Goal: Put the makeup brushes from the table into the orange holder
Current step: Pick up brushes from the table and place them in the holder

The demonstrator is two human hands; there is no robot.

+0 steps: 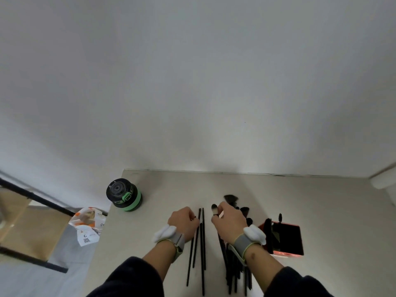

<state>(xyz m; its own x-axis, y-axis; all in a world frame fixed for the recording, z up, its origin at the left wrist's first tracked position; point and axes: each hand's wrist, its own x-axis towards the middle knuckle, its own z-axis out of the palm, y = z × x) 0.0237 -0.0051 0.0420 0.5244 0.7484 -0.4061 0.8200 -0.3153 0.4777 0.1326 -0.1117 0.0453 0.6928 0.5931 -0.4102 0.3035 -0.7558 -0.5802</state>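
Several black makeup brushes lie on the pale table [162,185]: thin ones [202,249] in the middle and a thicker bunch [232,273] to their right. The orange holder [288,239] stands at the right with a couple of brushes in it. My left hand [184,221] rests with curled fingers on the top ends of the thin brushes. My right hand [230,221] pinches a brush with a pale fluffy head [214,209] above the bunch. Both wrists wear grey bands with white pads.
A black and green round device [125,196] stands at the table's back left. A white and orange bag [89,226] hangs past the left edge. A white wall runs behind the table, and a floor with a dark frame is at the left.
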